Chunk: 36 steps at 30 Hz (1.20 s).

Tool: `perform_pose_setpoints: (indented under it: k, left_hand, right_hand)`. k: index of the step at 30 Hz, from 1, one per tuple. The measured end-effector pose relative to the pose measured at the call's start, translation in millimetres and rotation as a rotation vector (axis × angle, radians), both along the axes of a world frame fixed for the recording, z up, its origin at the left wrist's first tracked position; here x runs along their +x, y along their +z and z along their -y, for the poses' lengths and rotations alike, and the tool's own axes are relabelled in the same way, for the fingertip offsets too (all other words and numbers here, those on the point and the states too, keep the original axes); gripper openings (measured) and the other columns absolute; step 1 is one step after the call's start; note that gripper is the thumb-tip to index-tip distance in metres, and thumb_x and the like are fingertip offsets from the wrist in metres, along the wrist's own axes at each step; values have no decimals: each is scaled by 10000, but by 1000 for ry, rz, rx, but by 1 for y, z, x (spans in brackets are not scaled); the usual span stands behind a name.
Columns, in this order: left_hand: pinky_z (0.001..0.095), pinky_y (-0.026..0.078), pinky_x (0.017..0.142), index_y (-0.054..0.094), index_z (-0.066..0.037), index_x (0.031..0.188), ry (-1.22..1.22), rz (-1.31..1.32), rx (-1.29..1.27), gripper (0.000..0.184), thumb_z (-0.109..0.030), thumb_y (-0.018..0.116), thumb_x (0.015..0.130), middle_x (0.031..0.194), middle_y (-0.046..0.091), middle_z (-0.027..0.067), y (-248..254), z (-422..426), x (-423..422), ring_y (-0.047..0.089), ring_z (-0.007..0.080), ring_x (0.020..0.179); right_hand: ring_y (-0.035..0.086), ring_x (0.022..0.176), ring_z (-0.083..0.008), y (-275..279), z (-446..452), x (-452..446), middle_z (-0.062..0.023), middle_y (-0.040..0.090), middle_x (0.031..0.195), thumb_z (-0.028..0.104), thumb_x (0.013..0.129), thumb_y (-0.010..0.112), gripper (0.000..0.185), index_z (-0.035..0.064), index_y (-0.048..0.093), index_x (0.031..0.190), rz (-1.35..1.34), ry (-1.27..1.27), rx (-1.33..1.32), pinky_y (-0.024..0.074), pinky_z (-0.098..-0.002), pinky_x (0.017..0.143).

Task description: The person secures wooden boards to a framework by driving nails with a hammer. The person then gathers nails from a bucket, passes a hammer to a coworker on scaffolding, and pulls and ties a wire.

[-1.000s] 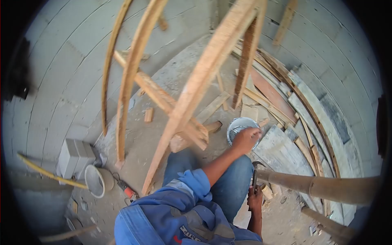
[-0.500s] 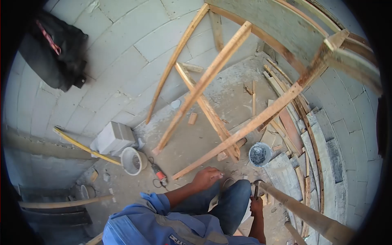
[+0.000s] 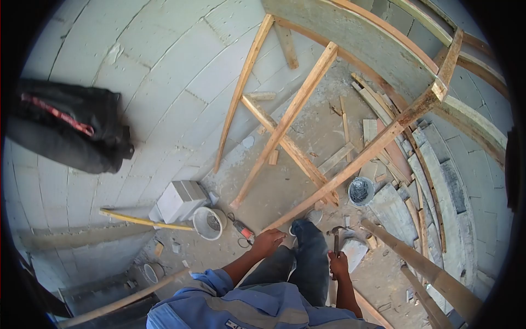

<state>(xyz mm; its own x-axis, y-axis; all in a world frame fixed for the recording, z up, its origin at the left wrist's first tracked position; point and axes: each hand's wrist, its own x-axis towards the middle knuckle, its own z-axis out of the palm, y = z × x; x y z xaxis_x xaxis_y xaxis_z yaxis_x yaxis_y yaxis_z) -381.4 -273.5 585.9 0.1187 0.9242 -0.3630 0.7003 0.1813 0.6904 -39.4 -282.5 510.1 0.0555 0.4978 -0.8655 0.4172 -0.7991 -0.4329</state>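
My right hand (image 3: pixel 339 264) is closed around the handle of a claw hammer (image 3: pixel 336 240), held upright beside my right leg with its metal head at the top. My left hand (image 3: pixel 267 243) is in front of my left thigh, fingers loosely stretched to the right, and I see nothing in it. Just beyond that hand is the lower end of a long timber brace (image 3: pixel 350 171), which slopes up to a wooden frame (image 3: pixel 383 49). Whether the hand touches the brace I cannot tell.
A white bucket (image 3: pixel 220 215), a red-and-black power tool (image 3: pixel 244 230) and pale blocks (image 3: pixel 183 202) are at left. A bucket of nails (image 3: pixel 372 198), stacked boards (image 3: pixel 441 181) and a round pole (image 3: pixel 416 263) are at right. A black jacket (image 3: pixel 71 104) hangs on the wall.
The camera view has shifted, and my legs look straighter beneath me. My left hand has drawn back toward my thigh; my right hand still holds the hammer.
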Motion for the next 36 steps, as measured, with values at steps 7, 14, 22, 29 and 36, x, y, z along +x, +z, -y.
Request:
perform_pose_setpoints:
  k: [7,14,22,29,36]
  left_hand:
    - [476,539,863,728,-85,1101,-115,-110,-89,201,-154,611,953,1034,704,163,-1,-85,-53,677,377,978]
    - [452,537,843,750,-103,1081,-105,-183,-53,189,-148,643,931,1009,708,152,18,-134,-127,680,361,974]
    - [480,522,851,744,-106,1079,-191,-161,-136,199,-178,641,926,1012,704,170,-9,-186,-202,670,388,981]
    - [456,534,876,755,-99,1110,-608,-240,-113,212,-128,631,941,1044,706,188,-95,-312,-293,681,376,972]
    - [272,499,813,738,17,1100,-2,74,-173,205,-120,662,967,1019,742,13,-120,-382,-358,617,82,871]
  right_hand:
    - [649,556,-264,11,-40,-51,-141,609,704,493,897,741,523,6,553,873,-41,116,-119,514,-399,472]
    - [623,490,-226,-7,-16,-88,-109,577,632,507,907,737,540,4,540,890,-47,89,-136,501,-394,448]
    - [602,461,-219,-22,-9,-139,-93,578,629,472,927,724,515,-11,545,918,92,-134,-85,499,-384,417]
    - [607,477,-229,51,-66,-217,-112,577,635,507,962,665,535,-19,574,948,285,-386,-176,486,-382,443]
    - [590,463,-202,102,-152,-302,-115,563,637,527,963,665,552,-18,579,992,209,-607,35,466,-359,450]
